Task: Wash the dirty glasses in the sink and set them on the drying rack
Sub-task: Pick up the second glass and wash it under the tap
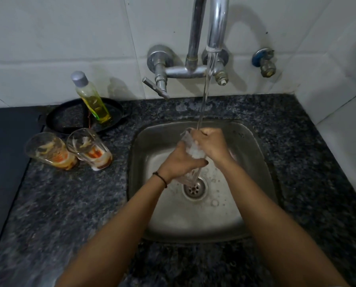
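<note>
The glass I am washing sits in my two hands over the middle of the sink, tilted with its mouth up toward twelve o'clock and its base down toward the drain. My left hand is wrapped around its lower body from the eight o'clock side, fingers closed round the clear wall. My right hand is curled tight over the upper part near the rim, from the two o'clock side; whether its fingers reach inside the glass I cannot tell. A stream of water from the tap at twelve o'clock lands right where my right hand meets the rim, and water runs off the base into the drain. A dark band circles my left wrist.

Out at nine o'clock, on the speckled dark counter, two dirty glasses stand side by side, touching or nearly so, streaked with orange and brown residue. Just behind them, toward ten o'clock, a bottle of yellow liquid with a grey cap stands in a shallow black pan against the white tiled wall.
</note>
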